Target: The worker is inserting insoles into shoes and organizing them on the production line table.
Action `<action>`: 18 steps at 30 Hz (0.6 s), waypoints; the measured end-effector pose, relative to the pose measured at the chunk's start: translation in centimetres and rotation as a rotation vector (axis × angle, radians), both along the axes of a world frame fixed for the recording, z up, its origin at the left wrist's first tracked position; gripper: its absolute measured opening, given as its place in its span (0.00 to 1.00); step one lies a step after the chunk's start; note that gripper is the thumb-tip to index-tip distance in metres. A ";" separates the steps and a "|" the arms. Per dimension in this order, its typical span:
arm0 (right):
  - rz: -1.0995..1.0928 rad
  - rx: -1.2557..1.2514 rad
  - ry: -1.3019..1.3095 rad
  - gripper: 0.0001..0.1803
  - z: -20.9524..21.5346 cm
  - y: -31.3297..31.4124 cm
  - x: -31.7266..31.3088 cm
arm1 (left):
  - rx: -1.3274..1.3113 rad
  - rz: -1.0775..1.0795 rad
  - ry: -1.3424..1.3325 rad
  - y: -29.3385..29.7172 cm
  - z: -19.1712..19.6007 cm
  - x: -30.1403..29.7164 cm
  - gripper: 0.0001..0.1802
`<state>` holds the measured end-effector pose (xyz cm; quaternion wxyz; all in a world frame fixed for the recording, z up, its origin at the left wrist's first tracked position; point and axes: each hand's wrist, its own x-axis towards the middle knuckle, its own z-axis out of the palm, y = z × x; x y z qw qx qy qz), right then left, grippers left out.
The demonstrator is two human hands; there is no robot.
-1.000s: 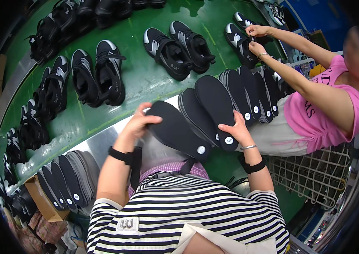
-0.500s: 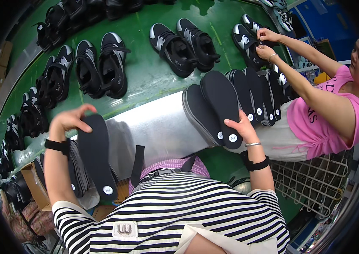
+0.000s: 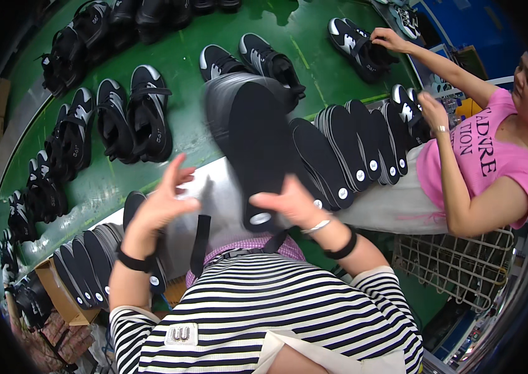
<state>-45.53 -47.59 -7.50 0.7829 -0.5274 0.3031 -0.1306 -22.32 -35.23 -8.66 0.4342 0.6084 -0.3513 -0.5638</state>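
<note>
My right hand (image 3: 289,204) grips a black shoe insole (image 3: 252,148) by its heel end and holds it raised over the metal ledge (image 3: 211,187); the insole is blurred. My left hand (image 3: 163,201) is empty with fingers spread, just left of it, above a row of black insoles (image 3: 89,265) stacked on edge in a cardboard box (image 3: 58,296). A second overlapping row of black insoles (image 3: 345,149) lies on the ledge to the right of my right hand.
Pairs of black and white sneakers (image 3: 133,115) lie on the green conveyor belt (image 3: 183,75). On the right a person in a pink shirt (image 3: 482,162) touches a sneaker (image 3: 357,40). A wire basket (image 3: 457,268) stands at lower right.
My left hand set its insole down in the left row and came back empty. My right hand lifted an insole from the right row and swung it toward the middle.
</note>
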 end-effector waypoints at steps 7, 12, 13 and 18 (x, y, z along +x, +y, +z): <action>0.414 -0.705 0.210 0.36 -5.1 1.2 3.4 | 0.016 0.412 0.318 0.0 -2.0 -0.6 0.39; 0.132 -1.246 0.735 0.30 -4.8 -2.2 -3.5 | 0.381 0.383 0.263 7.1 -5.8 0.3 0.43; 0.126 -1.271 0.821 0.31 -5.1 -2.3 -4.8 | 0.416 0.373 0.148 7.6 -6.4 -0.2 0.42; 0.187 -1.248 1.003 0.32 -6.6 -2.1 -5.7 | 0.425 0.418 -0.266 7.4 -6.7 -1.4 0.43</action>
